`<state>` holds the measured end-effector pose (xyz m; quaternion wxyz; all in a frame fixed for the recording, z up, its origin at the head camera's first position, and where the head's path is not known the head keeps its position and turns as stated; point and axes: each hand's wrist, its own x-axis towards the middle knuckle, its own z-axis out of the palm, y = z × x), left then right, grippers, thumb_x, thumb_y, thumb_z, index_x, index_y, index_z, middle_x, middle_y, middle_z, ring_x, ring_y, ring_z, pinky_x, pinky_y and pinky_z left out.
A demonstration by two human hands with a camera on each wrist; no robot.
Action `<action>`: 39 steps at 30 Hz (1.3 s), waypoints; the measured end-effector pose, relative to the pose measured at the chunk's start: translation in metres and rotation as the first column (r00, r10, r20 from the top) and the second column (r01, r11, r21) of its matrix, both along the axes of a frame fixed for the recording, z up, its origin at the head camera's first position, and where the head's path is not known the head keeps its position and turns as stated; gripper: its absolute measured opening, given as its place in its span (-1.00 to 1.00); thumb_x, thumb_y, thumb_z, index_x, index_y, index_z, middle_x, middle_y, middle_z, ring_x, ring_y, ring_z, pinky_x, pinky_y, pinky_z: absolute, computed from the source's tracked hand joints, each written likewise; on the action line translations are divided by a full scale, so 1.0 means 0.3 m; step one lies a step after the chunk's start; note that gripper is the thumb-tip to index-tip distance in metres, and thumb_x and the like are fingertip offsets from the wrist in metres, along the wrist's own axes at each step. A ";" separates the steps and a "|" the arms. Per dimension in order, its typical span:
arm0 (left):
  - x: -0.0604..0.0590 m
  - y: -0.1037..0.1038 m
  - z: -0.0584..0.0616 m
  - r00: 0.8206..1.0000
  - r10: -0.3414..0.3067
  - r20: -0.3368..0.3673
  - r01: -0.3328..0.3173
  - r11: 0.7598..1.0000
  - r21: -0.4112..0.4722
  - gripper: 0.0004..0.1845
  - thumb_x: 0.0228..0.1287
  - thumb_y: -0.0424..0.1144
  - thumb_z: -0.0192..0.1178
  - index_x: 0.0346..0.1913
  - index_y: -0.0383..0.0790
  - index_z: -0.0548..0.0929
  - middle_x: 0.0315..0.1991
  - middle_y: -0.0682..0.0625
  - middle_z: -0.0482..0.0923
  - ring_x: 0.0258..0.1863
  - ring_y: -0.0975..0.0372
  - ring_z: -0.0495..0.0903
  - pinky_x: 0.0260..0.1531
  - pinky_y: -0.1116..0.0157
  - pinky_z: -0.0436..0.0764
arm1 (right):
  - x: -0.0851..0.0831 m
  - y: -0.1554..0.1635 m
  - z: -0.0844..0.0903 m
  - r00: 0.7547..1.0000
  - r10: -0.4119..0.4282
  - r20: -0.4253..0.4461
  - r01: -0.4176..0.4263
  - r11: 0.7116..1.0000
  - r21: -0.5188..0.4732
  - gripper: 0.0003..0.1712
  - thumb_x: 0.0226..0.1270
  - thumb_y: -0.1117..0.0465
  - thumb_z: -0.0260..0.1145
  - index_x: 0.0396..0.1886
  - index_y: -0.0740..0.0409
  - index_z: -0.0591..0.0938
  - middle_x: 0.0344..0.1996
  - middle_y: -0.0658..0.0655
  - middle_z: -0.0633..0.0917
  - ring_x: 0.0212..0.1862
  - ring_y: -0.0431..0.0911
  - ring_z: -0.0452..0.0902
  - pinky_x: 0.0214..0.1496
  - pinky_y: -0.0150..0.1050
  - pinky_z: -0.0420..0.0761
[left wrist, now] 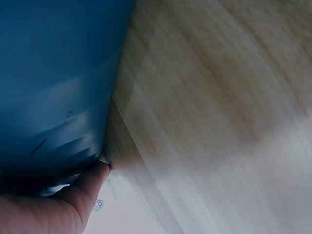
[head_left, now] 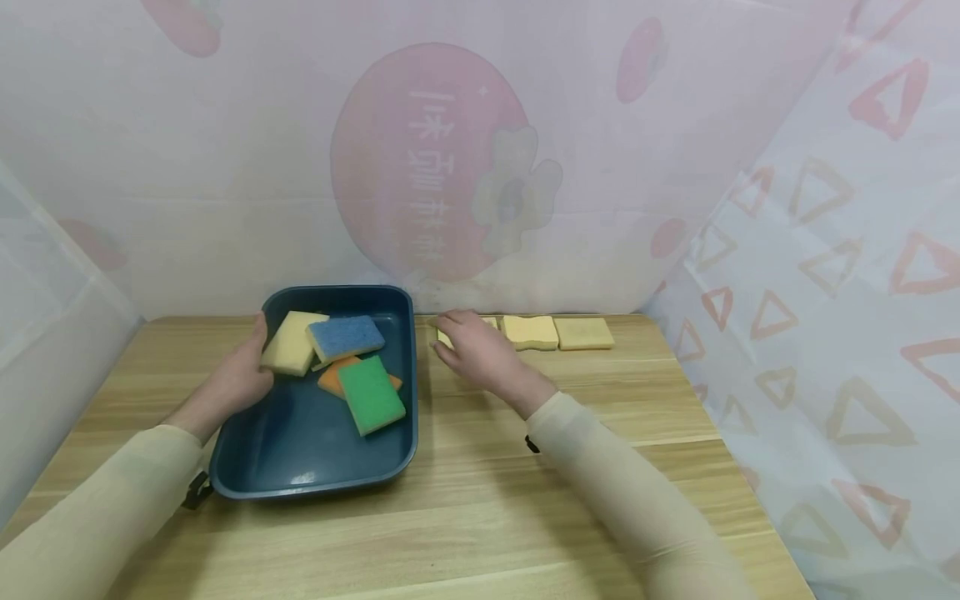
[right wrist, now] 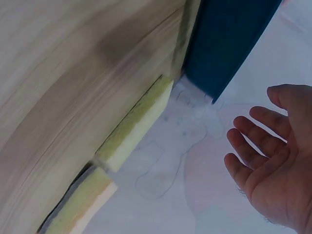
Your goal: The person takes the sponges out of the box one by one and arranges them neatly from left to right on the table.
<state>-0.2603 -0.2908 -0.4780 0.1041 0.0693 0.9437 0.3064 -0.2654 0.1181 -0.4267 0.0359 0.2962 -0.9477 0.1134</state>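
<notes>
On the left of the table sits a dark blue rectangular tray (head_left: 315, 450). My left hand (head_left: 238, 371) grips its left side near the far corner; in the left wrist view a digit (left wrist: 80, 197) presses the tray wall, the others being hidden. Inside the tray lie a yellow sponge (head_left: 292, 343), a blue-topped sponge (head_left: 348, 335), a green-topped sponge (head_left: 372, 396) and a partly covered orange one (head_left: 330, 382). My right hand (head_left: 483, 354) hovers, fingers spread and loosely bent, over a pale yellow sponge (right wrist: 139, 124) beside the tray, apart from it and holding nothing.
Along the table's back edge, right of my right hand, are a wavy-sided yellow sponge (head_left: 529, 332) and a rectangular yellow sponge (head_left: 585, 333). A printed white sheet (head_left: 262, 167) rises behind the wooden table (head_left: 480, 517), with another (head_left: 862, 375) on the right.
</notes>
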 end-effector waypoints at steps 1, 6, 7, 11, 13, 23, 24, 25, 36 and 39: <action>0.001 0.000 0.002 1.000 0.000 0.003 0.000 1.000 0.003 0.14 0.44 -0.55 -0.01 0.82 -0.56 -0.56 0.69 -0.89 -0.10 -0.23 -0.20 0.54 -0.32 0.09 0.49 | 0.006 -0.013 0.002 1.000 0.011 0.000 -0.011 1.000 0.001 -0.44 0.90 0.05 0.29 0.66 0.20 0.65 0.57 0.22 0.76 0.62 0.16 0.66 0.73 0.04 0.61; 0.010 0.001 0.011 1.000 0.003 0.009 -0.003 1.000 0.009 0.15 0.44 -0.55 -0.01 0.82 -0.55 -0.57 0.65 -0.93 -0.01 -0.35 -0.07 0.48 -0.35 0.08 0.49 | 0.038 -0.076 0.003 0.998 0.061 -0.012 -0.061 0.998 0.015 -0.42 0.89 0.04 0.32 0.68 0.20 0.64 0.57 0.22 0.75 0.61 0.13 0.67 0.70 -0.02 0.64; 0.010 0.001 0.011 1.000 0.002 0.008 -0.002 1.000 0.008 0.14 0.44 -0.55 -0.01 0.82 -0.55 -0.57 0.64 -0.94 0.00 -0.35 -0.07 0.48 -0.34 0.08 0.48 | 0.045 -0.089 0.004 0.997 0.069 -0.016 -0.069 0.997 0.025 -0.41 0.89 0.02 0.31 0.68 0.19 0.63 0.57 0.21 0.75 0.61 0.11 0.67 0.70 -0.04 0.65; 0.005 0.000 0.009 1.000 -0.001 0.008 0.001 1.000 0.002 0.14 0.45 -0.55 -0.01 0.81 -0.55 -0.57 0.65 -0.93 -0.02 -0.26 -0.15 0.54 -0.31 0.09 0.51 | 0.074 -0.133 0.005 0.995 0.099 -0.020 -0.098 0.992 0.080 -0.38 0.91 -0.04 0.29 0.72 0.14 0.61 0.59 0.16 0.75 0.62 0.05 0.67 0.68 -0.10 0.66; 0.002 -0.001 0.007 1.000 -0.003 0.008 0.003 1.000 -0.002 0.14 0.45 -0.54 0.00 0.81 -0.56 -0.57 0.65 -0.93 -0.03 -0.22 -0.20 0.56 -0.29 0.10 0.52 | 0.088 -0.154 0.005 0.993 0.115 -0.027 -0.111 0.988 0.109 -0.38 0.91 -0.06 0.28 0.73 0.12 0.61 0.61 0.14 0.73 0.64 0.02 0.65 0.69 -0.12 0.65; 0.001 -0.004 0.003 1.000 -0.007 0.007 0.007 1.000 -0.008 0.13 0.46 -0.54 0.00 0.81 -0.57 -0.56 0.68 -0.90 -0.08 -0.01 -0.38 0.58 -0.24 0.10 0.55 | 0.149 -0.264 -0.018 0.984 0.181 -0.008 -0.175 0.961 0.214 -0.31 0.92 -0.15 0.22 0.79 0.06 0.54 0.68 0.05 0.67 0.70 -0.04 0.58 0.77 -0.15 0.55; 0.001 -0.004 0.004 1.000 -0.007 0.010 0.007 1.000 -0.007 0.13 0.47 -0.54 -0.01 0.81 -0.57 -0.56 0.68 -0.90 -0.08 -0.02 -0.36 0.58 -0.25 0.10 0.55 | 0.155 -0.273 -0.020 0.982 0.189 -0.005 -0.183 0.957 0.224 -0.30 0.92 -0.16 0.23 0.79 0.06 0.53 0.68 0.05 0.67 0.70 -0.04 0.58 0.78 -0.16 0.54; 0.001 -0.004 0.005 1.000 -0.008 0.010 0.008 1.000 -0.006 0.13 0.47 -0.54 -0.01 0.81 -0.57 -0.56 0.68 -0.90 -0.08 -0.02 -0.36 0.58 -0.24 0.10 0.55 | 0.160 -0.282 -0.022 0.980 0.199 -0.006 -0.192 0.954 0.230 -0.30 0.91 -0.16 0.23 0.79 0.07 0.54 0.67 0.04 0.67 0.69 -0.05 0.58 0.78 -0.17 0.54; 0.003 -0.003 0.006 1.000 -0.004 0.028 0.003 1.000 0.004 0.14 0.48 -0.52 -0.02 0.82 -0.51 -0.60 0.67 -0.92 -0.07 -0.29 -0.11 0.51 -0.30 0.11 0.53 | 0.208 -0.350 -0.036 0.964 0.264 0.022 -0.259 0.922 0.288 -0.12 0.74 -0.31 0.42 0.76 0.09 0.54 0.65 0.05 0.66 0.68 -0.09 0.57 0.79 -0.27 0.49; 0.005 -0.003 0.009 1.000 -0.003 0.023 0.003 1.000 0.002 0.15 0.46 -0.53 -0.01 0.82 -0.53 -0.59 0.65 -0.93 -0.03 -0.30 -0.11 0.52 -0.31 0.10 0.53 | 0.215 -0.361 -0.044 0.964 0.264 0.019 -0.255 0.909 0.329 -0.06 0.66 -0.35 0.49 0.75 0.10 0.54 0.63 0.04 0.65 0.66 -0.11 0.57 0.76 -0.32 0.50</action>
